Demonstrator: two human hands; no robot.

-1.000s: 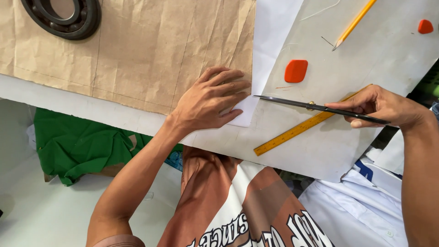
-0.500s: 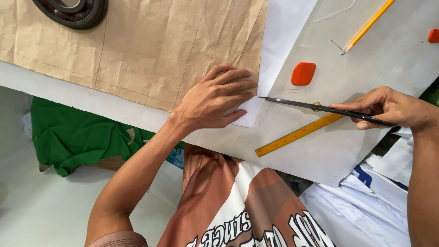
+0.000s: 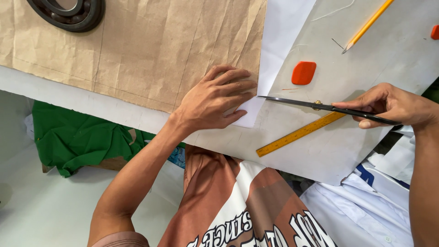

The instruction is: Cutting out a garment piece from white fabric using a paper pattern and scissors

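My left hand (image 3: 215,100) presses flat on the edge of a brown paper sheet (image 3: 151,50), where it overlaps a white paper sheet (image 3: 283,32). My right hand (image 3: 393,106) grips the handles of long black scissors (image 3: 311,106). The blades point left toward the white paper's lower corner, near my left fingers. A yellow ruler (image 3: 299,134) lies diagonally just below the scissors on the grey table surface (image 3: 329,155).
An orange chalk piece (image 3: 303,72) lies above the scissors. A yellow pencil (image 3: 368,25) rests at the top right. A heavy black ring (image 3: 68,13) weighs down the brown paper at the top left. Green cloth (image 3: 82,137) and white garments (image 3: 366,210) lie below the table edge.
The view has shifted slightly. My hands hold nearly the same positions, with the scissors' tip still at the white paper's corner.
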